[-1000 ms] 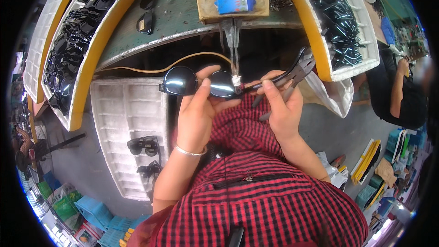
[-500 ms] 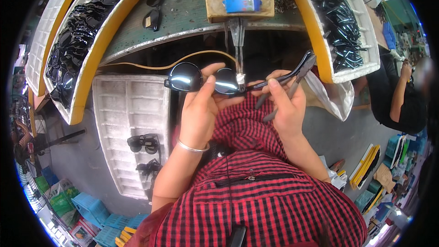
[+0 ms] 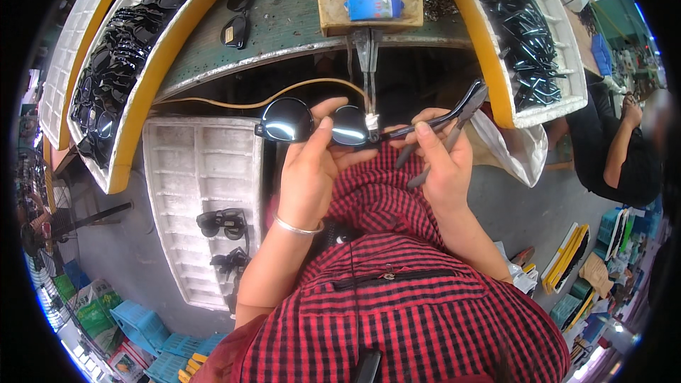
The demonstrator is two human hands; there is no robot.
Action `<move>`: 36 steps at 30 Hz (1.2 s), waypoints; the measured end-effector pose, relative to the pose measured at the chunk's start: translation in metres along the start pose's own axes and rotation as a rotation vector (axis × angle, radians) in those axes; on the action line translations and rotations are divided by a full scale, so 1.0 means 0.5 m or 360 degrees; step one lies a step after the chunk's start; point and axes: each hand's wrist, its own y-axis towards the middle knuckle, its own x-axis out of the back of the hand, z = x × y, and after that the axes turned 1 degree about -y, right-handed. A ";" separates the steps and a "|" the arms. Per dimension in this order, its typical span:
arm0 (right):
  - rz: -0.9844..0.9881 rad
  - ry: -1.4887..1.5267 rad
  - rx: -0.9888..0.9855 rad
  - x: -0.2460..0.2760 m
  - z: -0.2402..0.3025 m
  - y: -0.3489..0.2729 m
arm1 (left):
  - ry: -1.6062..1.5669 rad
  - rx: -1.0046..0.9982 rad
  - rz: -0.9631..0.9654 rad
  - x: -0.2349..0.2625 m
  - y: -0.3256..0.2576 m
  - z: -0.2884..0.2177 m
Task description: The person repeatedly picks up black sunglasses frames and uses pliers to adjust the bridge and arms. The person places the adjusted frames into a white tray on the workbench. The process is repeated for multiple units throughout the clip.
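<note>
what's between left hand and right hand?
Head view, from left hand to right hand: a sunglasses lens, a white-wrapped metal tip, part of a black temple arm.

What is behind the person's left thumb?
Sunglasses, held in the left hand: a dark lens shows on each side of the thumb. The middle joining them is covered, so I cannot tell its shape.

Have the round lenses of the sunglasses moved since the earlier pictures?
No, not visibly: against the metal bracket, the lenses in the left hand keep the same place.
</note>
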 end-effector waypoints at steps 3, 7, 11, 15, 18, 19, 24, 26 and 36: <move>-0.0001 0.0021 0.0005 0.001 -0.002 0.000 | -0.0003 -0.0002 0.0000 0.000 0.000 0.001; -0.0035 0.0030 -0.0002 0.001 -0.005 0.001 | -0.0013 0.0009 0.0006 0.000 0.001 0.001; -0.0068 0.0045 -0.0156 0.006 -0.015 -0.002 | -0.0074 0.0065 -0.0013 0.009 0.007 0.012; -0.0150 0.0219 -0.0410 0.013 -0.028 -0.030 | -0.0290 0.0301 -0.0015 0.046 -0.020 0.037; -0.0081 0.0365 -0.0530 0.012 -0.005 -0.054 | -0.0273 0.0303 -0.0104 0.010 -0.086 0.004; -0.0058 0.0436 -0.0562 0.011 0.007 -0.058 | -0.0206 0.0243 -0.0113 -0.006 -0.106 -0.009; 0.0093 0.0819 -0.0632 -0.003 0.079 -0.053 | -0.0426 0.0133 0.0057 -0.036 -0.129 -0.049; 0.0119 0.0864 -0.0612 -0.005 0.105 -0.036 | -0.0541 0.0115 0.0123 -0.044 -0.110 -0.051; -0.0192 0.0812 -0.0386 0.179 0.280 0.402 | -0.0106 -0.0554 0.0068 -0.076 -0.075 -0.106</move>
